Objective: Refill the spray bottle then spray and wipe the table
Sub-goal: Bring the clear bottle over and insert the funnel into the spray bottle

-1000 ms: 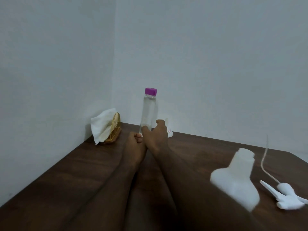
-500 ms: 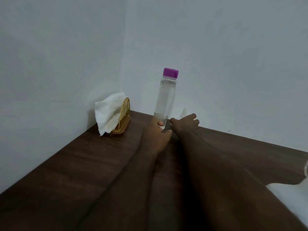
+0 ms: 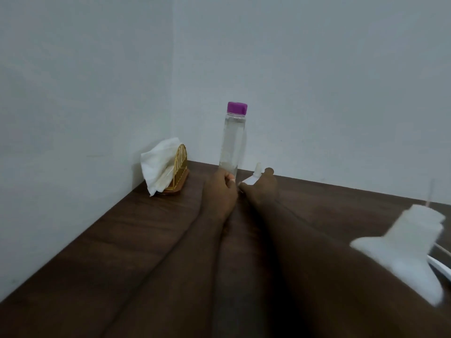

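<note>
A tall clear water bottle (image 3: 233, 140) with a purple cap stands upright near the back corner of the dark wooden table (image 3: 122, 240). My left hand (image 3: 219, 193) is closed around its base. Just to the right, my right hand (image 3: 262, 189) is closed on a small white pointed object (image 3: 253, 176) that lies against the wall; I cannot tell what it is. The white spray bottle (image 3: 402, 247), with no head on its open neck, stands blurred at the right. Its white trigger head (image 3: 443, 267) and tube lie at the right edge, mostly cut off.
A gold wire holder (image 3: 179, 172) stuffed with white tissues (image 3: 158, 162) sits in the back left corner against the wall. Walls close the table at the left and the back. Both my forearms stretch across the table's middle.
My right hand left the water bottle's base and closed on the small white object beside it. My left hand took the bottle's base. The view swung left, then back right.
</note>
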{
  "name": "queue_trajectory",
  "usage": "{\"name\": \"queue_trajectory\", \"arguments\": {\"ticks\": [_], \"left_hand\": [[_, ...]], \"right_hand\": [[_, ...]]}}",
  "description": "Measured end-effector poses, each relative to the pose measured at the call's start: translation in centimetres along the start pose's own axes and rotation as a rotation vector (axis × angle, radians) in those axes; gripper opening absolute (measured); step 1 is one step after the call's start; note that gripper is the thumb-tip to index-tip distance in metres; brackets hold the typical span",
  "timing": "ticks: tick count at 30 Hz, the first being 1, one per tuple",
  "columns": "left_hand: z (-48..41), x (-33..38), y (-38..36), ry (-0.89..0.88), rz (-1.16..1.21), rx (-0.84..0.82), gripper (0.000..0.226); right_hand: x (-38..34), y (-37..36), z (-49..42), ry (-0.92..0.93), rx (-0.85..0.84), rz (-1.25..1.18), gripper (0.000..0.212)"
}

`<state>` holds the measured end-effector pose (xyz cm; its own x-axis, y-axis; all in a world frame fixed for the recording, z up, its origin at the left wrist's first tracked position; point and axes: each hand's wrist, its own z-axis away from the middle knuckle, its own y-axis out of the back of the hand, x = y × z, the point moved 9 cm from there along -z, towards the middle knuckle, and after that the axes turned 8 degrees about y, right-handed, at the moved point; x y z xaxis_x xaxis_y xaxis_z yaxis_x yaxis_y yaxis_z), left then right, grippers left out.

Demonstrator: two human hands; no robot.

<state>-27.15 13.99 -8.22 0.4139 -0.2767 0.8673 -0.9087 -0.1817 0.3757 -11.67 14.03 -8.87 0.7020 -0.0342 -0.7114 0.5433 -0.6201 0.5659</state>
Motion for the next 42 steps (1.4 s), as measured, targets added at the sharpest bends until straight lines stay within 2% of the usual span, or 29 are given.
{"name": "queue_trajectory", "arguments": {"ticks": [3,7,10,13,15,19,22,24,26,29,32,34,37,42], "left_hand": [[1.8,1.2,1.0,-0.043,-0.048,0.035,0.008],[4.8,2.5,2.3,-0.103,-0.141,0.05,0.013],[7.5,3.2,4.0,-0.129,-0.104,0.132,0.016],[10.7,3.8,5.6,-0.136,0.005,0.222,0.022],[12.8,4.6,6.2,-0.13,0.059,0.244,0.024],[15.7,5.2,6.0,0.021,0.256,0.216,0.019],[17.5,6.8,5.9,0.114,0.423,0.198,0.015],[18.3,8.0,5.8,0.183,0.513,0.184,0.021],[18.6,8.1,4.4,0.322,0.624,0.079,0.036],[20.1,8.6,1.7,0.51,0.8,-0.216,0.058],[21.7,10.3,0.1,0.542,0.852,-0.458,0.069],[22.5,11.2,-0.2,0.558,0.935,-0.544,0.06],[22.8,12.1,-0.1,0.591,1.07,-0.575,0.038],[23.2,13.3,-0.1,0.634,1.235,-0.62,0.028]], "right_hand": [[-1.0,1.5,3.7,0.063,-0.121,-0.008,0.064],[-0.9,3.7,8.1,-0.052,-0.108,-0.176,0.046],[-0.9,4.4,10.7,-0.054,-0.184,-0.264,0.057],[-1.3,7.1,12.9,-0.067,-0.17,-0.42,0.03],[-2.1,9.2,13.7,-0.04,-0.172,-0.466,0.032],[-4.2,12.9,14.0,0.024,-0.162,-0.535,0.02],[-5.5,15.3,14.2,0.061,-0.13,-0.563,0.023],[-6.0,16.5,14.3,0.064,-0.09,-0.597,0.027],[-6.5,17.8,14.6,0.056,-0.052,-0.659,0.03],[-7.1,19.3,14.8,0.066,-0.002,-0.732,0.039],[-7.5,20.1,15.0,0.08,0.026,-0.747,0.041],[-7.6,20.7,15.2,0.083,0.053,-0.762,0.041],[-7.5,21.1,15.3,0.08,0.082,-0.788,0.039],[-7.3,21.8,15.7,0.056,0.075,-0.977,0.043]]}}
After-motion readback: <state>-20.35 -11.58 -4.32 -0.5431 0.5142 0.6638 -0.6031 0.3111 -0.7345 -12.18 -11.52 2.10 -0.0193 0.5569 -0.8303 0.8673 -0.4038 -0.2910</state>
